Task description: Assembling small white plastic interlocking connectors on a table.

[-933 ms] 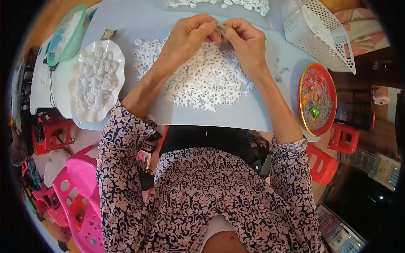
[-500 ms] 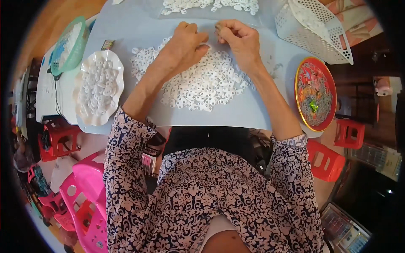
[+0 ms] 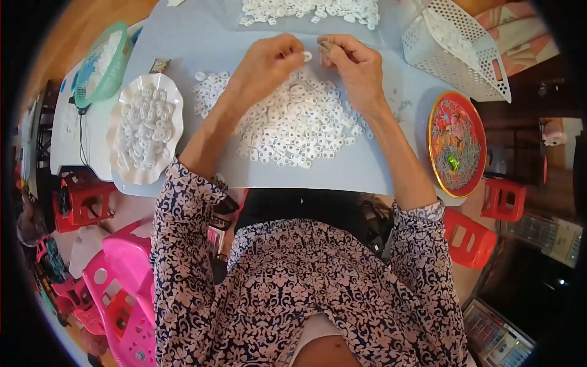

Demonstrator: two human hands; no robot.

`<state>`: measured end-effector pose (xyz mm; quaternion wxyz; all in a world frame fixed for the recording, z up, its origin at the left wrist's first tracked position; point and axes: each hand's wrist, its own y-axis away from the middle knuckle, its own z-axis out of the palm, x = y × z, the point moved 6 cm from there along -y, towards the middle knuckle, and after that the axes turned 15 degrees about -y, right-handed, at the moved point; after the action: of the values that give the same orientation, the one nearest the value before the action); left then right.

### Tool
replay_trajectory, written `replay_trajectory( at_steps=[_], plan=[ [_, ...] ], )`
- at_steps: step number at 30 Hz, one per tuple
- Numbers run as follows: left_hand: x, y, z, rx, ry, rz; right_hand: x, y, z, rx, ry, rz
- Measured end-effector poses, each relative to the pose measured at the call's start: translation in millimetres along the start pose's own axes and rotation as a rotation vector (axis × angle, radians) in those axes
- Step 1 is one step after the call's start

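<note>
Pale grey tabletop (image 3: 183, 37), red stools below. Left hand (image 3: 266, 64) fingers pinch small white plastic ring (image 3: 307, 56) above white ring heap (image 3: 293, 122); right hand (image 3: 354, 67) fingers closed on tiny part. Risk: loose pinch, ring lost among heap.

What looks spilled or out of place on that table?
Nothing looks damaged. The white rings lie in a loose heap straight on the grey table, a few strays at its edge, while the hands pinch one ring above.

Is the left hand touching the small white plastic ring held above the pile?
Touching. The head view shows the left hand pinching the small white plastic ring between its fingertips, no gap visible.
</note>
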<state>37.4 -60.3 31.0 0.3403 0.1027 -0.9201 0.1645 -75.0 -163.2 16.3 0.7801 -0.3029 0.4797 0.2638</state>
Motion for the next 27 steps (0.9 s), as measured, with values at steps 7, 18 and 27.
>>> replay_trajectory(
  at_steps=[7, 18, 27],
  plan=[
    [-22, -2, -2, 0.011, 0.701, -0.234, -8, 6, 14, -0.103, 0.159, -0.004],
    [-27, -1, 3, 0.003, 0.76, -0.224, -10, 9, 23, -0.15, 0.126, -0.022],
    [-18, 0, -4, 0.032, 0.567, -0.093, -7, 10, 25, -0.182, 0.197, -0.029]
  ],
)
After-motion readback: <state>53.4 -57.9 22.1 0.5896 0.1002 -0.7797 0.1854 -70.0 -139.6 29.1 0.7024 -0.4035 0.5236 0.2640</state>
